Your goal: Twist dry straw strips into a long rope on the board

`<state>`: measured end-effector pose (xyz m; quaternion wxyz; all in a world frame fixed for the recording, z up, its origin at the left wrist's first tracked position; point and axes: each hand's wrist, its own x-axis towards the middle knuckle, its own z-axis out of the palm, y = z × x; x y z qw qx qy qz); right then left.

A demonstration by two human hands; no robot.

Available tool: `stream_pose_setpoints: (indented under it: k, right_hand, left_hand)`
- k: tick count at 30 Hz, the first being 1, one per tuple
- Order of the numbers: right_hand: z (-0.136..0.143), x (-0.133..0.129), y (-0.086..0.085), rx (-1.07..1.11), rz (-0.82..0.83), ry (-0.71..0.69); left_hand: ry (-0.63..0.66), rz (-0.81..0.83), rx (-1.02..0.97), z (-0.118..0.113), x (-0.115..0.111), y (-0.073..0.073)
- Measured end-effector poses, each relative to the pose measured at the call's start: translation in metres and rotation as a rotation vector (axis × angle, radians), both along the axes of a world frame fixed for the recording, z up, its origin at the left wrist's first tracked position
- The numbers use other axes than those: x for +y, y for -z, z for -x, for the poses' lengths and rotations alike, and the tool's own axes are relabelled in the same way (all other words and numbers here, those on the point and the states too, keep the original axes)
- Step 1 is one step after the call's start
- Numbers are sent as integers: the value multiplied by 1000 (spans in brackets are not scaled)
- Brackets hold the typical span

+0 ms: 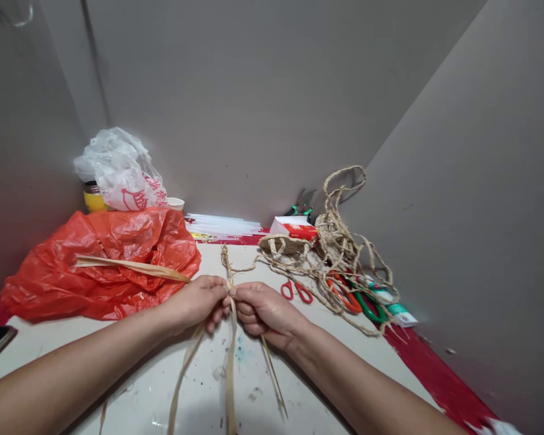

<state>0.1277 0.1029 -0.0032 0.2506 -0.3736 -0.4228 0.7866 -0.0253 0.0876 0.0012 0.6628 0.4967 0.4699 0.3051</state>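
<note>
Over the tabletop (249, 414), my left hand (199, 304) and right hand (263, 309) pinch braided cord (226, 261), apparently mid-plait; strands (230, 374) below them likely need crossing next.

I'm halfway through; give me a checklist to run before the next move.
1. Left hand gripping: ok, pinching the strips at the braid's near end.
2. Right hand gripping: ok, pinching close beside the left.
3. Strips separate below the hands: ok, they fan out.
4. Braid free of the rope pile: cannot tell; a thin cord runs from it toward the pile.
5. Red scissors clear of the right hand: ok, handles lie beyond it.
6. Left hand clear of the red bag: cannot tell; they overlap in view.
</note>
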Motion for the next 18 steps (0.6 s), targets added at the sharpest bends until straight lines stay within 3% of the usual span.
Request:
stream_pose_setpoints:
  k: [5,11,18]
  right_hand:
    - [-4,4,0,-28,20,-63]
    - [-7,6,-2,-40,10,-87]
    - [-8,5,-6,-190,-214,-112]
  left_hand:
    - [-24,-114,179,3,1,-2]
    - [-3,-279,242,8,6,1]
    - [20,80,52,11,9,-8]
